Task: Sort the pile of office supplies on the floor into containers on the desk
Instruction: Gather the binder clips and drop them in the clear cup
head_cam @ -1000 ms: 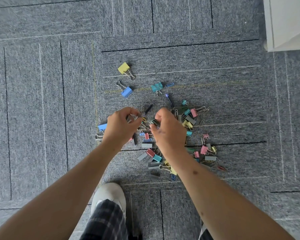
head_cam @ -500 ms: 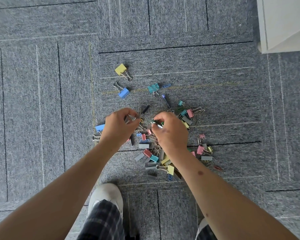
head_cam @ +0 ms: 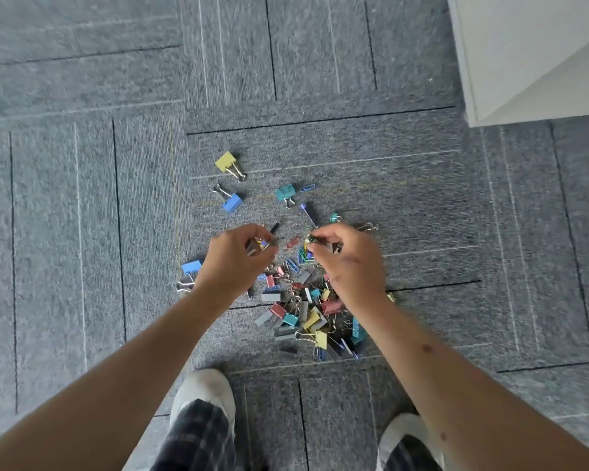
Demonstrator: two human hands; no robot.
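A pile of coloured binder clips and paper clips (head_cam: pixel 306 314) lies on the grey carpet between my arms. My left hand (head_cam: pixel 235 263) hovers over the pile's left edge, its fingers curled round a small bunch of clips (head_cam: pixel 261 243). My right hand (head_cam: pixel 351 260) is over the pile's upper right, pinching several paper clips (head_cam: pixel 307 248) at its fingertips. Stray clips lie further out: a yellow binder clip (head_cam: pixel 225 161), a blue binder clip (head_cam: pixel 232 202), a teal binder clip (head_cam: pixel 285 193), and another blue binder clip (head_cam: pixel 191 267) left of my left wrist.
A white desk or cabinet corner (head_cam: pixel 531 56) stands at the top right. My two white shoes (head_cam: pixel 203 390) are at the bottom, just below the pile. Grey carpet tiles (head_cam: pixel 82 198) spread all round.
Both hands have lifted slightly and moved apart, each keeping its clips. The view has shifted, so the pile sits lower between my arms and my right shoe shows.
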